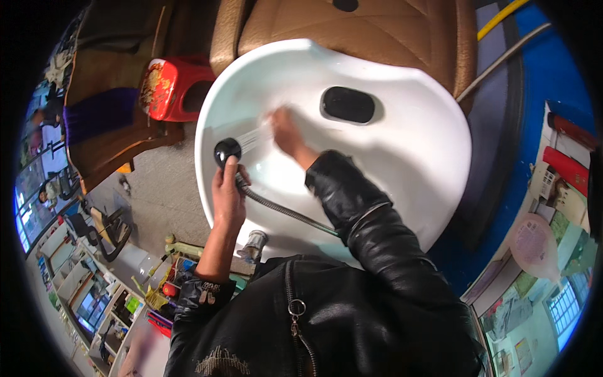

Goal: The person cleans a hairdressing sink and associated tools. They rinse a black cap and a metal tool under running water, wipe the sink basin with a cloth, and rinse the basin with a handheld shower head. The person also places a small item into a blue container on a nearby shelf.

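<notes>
My left hand (229, 198) grips a black shower head (227, 151) over the left side of a white shampoo basin (414, 144). Water sprays from it to the right, toward my right hand (287, 133). That hand is blurred by motion, and its fingers are in the spray above the basin's wall. A ribbed metal hose (282, 209) runs from the shower head to the right and passes under my right forearm. At the near left rim stands a chrome tap (254, 245). A black oval pad (348, 105) sits in the far part of the basin.
A brown padded chair (389, 31) adjoins the basin's far rim. To the left stands a red plastic stool (173, 91) beside a brown seat with purple cloth (100, 116). A grey hose (502, 58) and a yellow hose (499, 19) run at the far right. Shelves (81, 276) line the left.
</notes>
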The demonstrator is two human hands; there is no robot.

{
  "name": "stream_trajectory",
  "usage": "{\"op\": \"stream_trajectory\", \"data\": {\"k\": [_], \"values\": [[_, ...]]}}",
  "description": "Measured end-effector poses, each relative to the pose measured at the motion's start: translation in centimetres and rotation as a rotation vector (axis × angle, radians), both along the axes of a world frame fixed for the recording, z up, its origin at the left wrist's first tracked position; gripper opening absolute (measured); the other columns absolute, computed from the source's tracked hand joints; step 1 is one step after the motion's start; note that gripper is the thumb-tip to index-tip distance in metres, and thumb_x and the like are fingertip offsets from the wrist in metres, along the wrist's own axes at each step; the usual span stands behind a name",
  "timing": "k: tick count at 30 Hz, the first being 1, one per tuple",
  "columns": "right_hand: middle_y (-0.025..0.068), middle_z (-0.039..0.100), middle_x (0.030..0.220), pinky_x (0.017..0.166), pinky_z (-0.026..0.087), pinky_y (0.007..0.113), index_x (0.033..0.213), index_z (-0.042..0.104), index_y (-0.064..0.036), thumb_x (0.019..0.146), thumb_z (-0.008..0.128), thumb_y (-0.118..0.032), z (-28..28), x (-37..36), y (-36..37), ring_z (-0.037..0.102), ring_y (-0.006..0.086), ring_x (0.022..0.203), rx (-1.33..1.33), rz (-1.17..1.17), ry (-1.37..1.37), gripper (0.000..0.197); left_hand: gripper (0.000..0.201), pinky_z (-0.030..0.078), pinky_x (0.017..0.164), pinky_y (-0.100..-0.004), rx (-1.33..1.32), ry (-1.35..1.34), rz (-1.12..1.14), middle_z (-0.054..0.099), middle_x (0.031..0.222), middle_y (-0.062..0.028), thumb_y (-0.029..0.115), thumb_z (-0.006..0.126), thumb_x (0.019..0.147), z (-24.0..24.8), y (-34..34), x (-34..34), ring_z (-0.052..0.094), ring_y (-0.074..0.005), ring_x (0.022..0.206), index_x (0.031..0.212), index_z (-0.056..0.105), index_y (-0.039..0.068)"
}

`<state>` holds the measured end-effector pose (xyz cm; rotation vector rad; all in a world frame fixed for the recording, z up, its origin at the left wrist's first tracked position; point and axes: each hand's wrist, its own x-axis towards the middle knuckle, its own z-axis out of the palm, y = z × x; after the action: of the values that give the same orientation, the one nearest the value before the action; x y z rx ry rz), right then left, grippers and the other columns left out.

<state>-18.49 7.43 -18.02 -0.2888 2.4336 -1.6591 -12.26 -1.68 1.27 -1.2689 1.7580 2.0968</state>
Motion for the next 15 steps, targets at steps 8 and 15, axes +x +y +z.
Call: {"op": "stream_trajectory", "data": {"k": [8,15], "values": [[0.0125,0.055,0.091,0.074,0.041,0.038,0.083,0.057,-0.004,0.075,0.047,-0.008,-1.8,9.3,13.5,0.051,0.0303,0.084,0.288,0.459,-0.033,0.013,0.034,0.036,0.046,-0.0214,0.089,-0.239,-0.004,0.05,0.063,-0.0024,0.034,0.058,0.081,-2.2,1.7,1.5,0.045,-0.0095,0.051,0.085,0.049,0.002],[0.0126,0.05,0.083,0.071,0.04,0.041,0.082,0.05,-0.0036,0.071,0.048,-0.003,4.6,-3.7,25.1,0.048,0.031,0.08,0.729,-0.2,0.42,0.011,0.036,0.039,0.05,-0.0216,0.272,-0.26,-0.254,0.049,0.066,-0.0018,0.033,0.059,0.08,-2.8,6.3,1.0,0.046,-0.0094,0.054,0.09,0.048,0.0]]}}
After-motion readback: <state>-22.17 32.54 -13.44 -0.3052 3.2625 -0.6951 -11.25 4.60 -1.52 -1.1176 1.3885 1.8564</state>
